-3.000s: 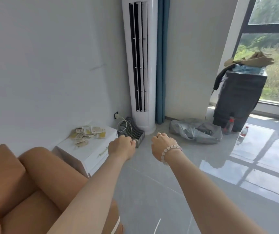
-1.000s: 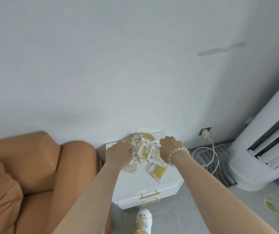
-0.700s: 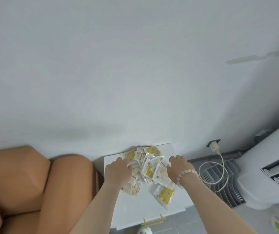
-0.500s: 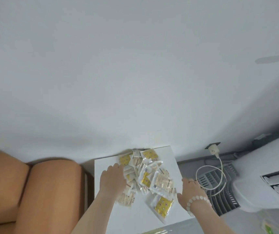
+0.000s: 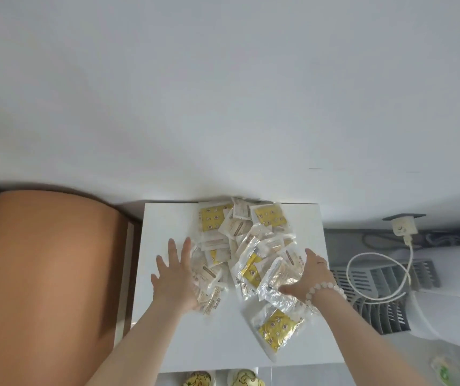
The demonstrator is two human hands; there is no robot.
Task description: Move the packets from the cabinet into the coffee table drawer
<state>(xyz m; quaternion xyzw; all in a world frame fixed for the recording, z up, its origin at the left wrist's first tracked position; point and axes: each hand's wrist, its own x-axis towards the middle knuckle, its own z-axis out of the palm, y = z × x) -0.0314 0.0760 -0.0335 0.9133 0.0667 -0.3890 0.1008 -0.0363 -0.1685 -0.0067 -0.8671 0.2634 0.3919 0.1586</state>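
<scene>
Between the two hands, on the white cabinet (image 5: 167, 224) top, lies the heap of packets (image 5: 251, 246), banked against the wall beyond the fingertips. Half a second ago the left hand (image 5: 174, 277) was cupped over the heap's left side, and the right hand (image 5: 311, 274) hung past the cabinet's right edge, apart from the packets. Now the left hand is flattened, fingers (image 5: 187, 246) splayed wide, its thumb side resting on the nearest packets and grasping nothing. The right hand has come in against the heap's right flank. Its thumb lies straight over a clear packet (image 5: 274, 277) and its fingers reach forward along the pile, tips hidden under the plastic; nothing is lifted. One yellow packet (image 5: 277, 328) lies apart just below the right wrist, near the bead bracelet (image 5: 323, 288).
</scene>
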